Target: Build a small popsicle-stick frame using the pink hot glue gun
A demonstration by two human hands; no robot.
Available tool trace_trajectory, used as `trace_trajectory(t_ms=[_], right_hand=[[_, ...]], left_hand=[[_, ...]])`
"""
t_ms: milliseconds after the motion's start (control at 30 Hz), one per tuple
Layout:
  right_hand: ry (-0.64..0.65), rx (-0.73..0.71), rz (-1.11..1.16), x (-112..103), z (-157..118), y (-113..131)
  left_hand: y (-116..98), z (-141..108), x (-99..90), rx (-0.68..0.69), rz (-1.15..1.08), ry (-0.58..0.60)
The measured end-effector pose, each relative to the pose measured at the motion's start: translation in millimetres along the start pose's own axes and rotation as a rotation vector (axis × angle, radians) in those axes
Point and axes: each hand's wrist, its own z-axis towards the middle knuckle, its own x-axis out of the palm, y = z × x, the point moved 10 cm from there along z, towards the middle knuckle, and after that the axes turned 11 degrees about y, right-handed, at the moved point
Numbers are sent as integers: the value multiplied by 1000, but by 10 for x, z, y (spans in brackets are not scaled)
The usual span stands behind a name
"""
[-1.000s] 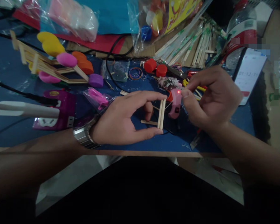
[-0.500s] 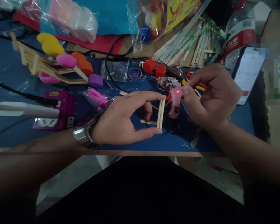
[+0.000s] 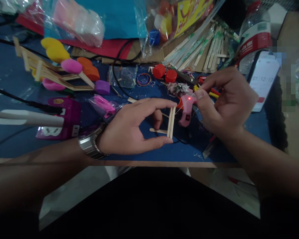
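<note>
My left hand (image 3: pixel 129 127) grips a small piece made of wooden craft sticks (image 3: pixel 171 122), pinched at its two ends between thumb and index finger. One more stick (image 3: pixel 158 131) extends leftward from its lower end, under the curled fingers. My right hand (image 3: pixel 224 99) is closed in a pinch to the right of the sticks, apart from them. Whatever lies between its fingertips is too small to make out; a yellow piece (image 3: pixel 195 88) shows just beside them. Between the hands, a pink glue gun (image 3: pixel 186 114) with a lit red light lies on the table.
A purple power strip (image 3: pixel 69 121) with a plugged-in cable sits at left, below a stick structure (image 3: pixel 52 74) with coloured pieces. Red caps (image 3: pixel 158 71), pliers and bundled sticks (image 3: pixel 194 49) lie behind. A phone (image 3: pixel 265 78) and bottle (image 3: pixel 254 33) stand right. A blade (image 3: pixel 208 150) lies near the front edge.
Both hands keep their positions and grips, and the stick piece stays in place. Only the view shifts very slightly.
</note>
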Motion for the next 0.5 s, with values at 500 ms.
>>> trace_trajectory(t_ms=[500], right_hand=[[-6, 15, 0, -23, -21, -50]], left_hand=[[-10, 0, 19, -41, 38, 26]])
